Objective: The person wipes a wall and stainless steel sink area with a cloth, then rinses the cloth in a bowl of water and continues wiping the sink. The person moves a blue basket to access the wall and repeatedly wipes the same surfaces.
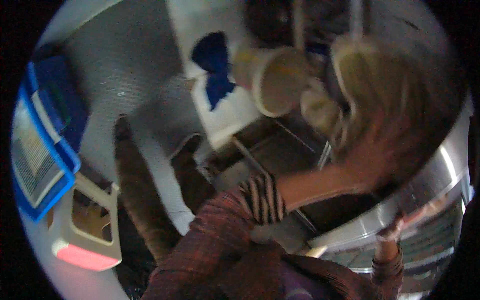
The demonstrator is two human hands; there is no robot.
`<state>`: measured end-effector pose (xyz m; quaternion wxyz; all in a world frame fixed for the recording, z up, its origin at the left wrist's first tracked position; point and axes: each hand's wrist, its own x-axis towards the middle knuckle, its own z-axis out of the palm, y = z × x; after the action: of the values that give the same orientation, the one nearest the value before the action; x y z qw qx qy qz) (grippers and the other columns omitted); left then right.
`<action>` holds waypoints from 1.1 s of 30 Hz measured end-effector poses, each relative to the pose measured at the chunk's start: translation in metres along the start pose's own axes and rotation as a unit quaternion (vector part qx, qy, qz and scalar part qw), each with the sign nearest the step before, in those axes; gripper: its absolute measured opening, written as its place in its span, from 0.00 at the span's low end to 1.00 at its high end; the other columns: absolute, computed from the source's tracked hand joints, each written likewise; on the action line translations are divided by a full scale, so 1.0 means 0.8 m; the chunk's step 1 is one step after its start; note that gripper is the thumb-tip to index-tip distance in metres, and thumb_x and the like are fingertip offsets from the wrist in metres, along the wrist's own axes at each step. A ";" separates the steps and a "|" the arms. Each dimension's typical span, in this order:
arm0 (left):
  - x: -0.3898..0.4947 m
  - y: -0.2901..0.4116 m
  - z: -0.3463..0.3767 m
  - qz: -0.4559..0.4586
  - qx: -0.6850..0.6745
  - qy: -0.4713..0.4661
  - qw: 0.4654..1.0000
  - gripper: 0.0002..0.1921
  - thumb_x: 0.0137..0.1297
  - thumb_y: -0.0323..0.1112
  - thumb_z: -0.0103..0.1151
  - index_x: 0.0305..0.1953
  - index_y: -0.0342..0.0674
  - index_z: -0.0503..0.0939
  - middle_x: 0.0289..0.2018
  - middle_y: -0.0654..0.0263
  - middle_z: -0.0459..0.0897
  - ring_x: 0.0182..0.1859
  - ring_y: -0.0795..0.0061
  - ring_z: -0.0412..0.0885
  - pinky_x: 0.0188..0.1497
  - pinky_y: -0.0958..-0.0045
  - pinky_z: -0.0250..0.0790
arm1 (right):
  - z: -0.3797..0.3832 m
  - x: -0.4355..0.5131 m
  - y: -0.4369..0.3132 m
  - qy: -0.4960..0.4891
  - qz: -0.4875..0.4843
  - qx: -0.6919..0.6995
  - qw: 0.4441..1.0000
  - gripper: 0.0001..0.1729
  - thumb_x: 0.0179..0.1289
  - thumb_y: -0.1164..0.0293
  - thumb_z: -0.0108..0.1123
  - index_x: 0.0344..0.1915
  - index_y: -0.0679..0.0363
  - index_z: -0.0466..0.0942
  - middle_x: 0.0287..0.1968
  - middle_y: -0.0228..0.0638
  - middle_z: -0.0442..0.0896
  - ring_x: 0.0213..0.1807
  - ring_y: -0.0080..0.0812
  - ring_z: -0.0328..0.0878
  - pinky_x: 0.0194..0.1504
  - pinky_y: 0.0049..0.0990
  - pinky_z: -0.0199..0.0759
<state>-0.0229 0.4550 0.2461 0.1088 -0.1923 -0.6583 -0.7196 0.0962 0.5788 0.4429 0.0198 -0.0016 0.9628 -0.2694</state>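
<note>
The picture is blurred. My left hand, below a striped cuff, reaches across to the right and lies against a large brownish-yellow thing, too smeared to identify; whether its fingers grip it cannot be told. At the lower right is my right hand, small in view, by a long pinkish thing; its grip is unclear. Between the hands curves a wide shiny metal rim. A pale round container lies on its side above my left forearm, beside a smaller tan rounded thing.
A dark blue cloth lies on a white surface at the upper middle. To the left are a blue-framed plastic crate and a beige frame with a pink end. My legs and feet are on the grey floor. Thin metal bars cross the middle.
</note>
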 end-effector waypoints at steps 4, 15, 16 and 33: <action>-0.048 0.007 0.030 -0.014 -0.220 -0.102 0.970 0.35 0.55 0.51 0.55 0.67 0.58 0.66 0.72 0.66 0.58 0.76 0.56 0.46 0.72 0.31 0.28 | 0.003 0.000 0.007 -0.040 -0.012 -0.024 0.999 0.42 0.71 0.52 0.43 0.76 0.53 0.37 0.76 0.48 0.41 0.75 0.50 0.47 0.71 0.50 0.47; 0.004 0.027 0.055 -0.030 0.070 0.082 0.994 0.25 0.59 0.47 0.51 0.56 0.44 0.79 0.59 0.55 0.72 0.68 0.50 0.59 0.71 0.32 0.36 | 0.040 0.018 -0.017 0.022 -0.006 -0.123 0.992 0.48 0.69 0.47 0.47 0.74 0.61 0.37 0.75 0.51 0.46 0.72 0.49 0.53 0.69 0.46 0.50; -0.019 0.037 0.055 -0.029 0.015 0.021 0.999 0.25 0.60 0.46 0.50 0.56 0.43 0.78 0.60 0.56 0.73 0.67 0.49 0.61 0.71 0.32 0.39 | 0.042 0.017 -0.015 0.010 -0.007 -0.098 0.995 0.48 0.69 0.47 0.48 0.74 0.62 0.37 0.75 0.50 0.46 0.72 0.49 0.53 0.69 0.46 0.51; 0.212 -0.188 -0.090 0.063 0.074 0.249 0.964 0.30 0.62 0.36 0.49 0.66 0.36 0.60 0.68 0.45 0.56 0.70 0.40 0.50 0.68 0.41 0.44 | 0.082 0.063 -0.020 -0.061 -0.148 -0.120 0.980 0.37 0.66 0.52 0.55 0.70 0.54 0.56 0.70 0.60 0.56 0.72 0.64 0.51 0.71 0.58 0.41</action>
<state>-0.2473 0.4162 0.1766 0.3279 -0.0395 -0.6488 -0.6856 0.0480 0.5301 0.3930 0.0380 -0.1632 0.9742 -0.1510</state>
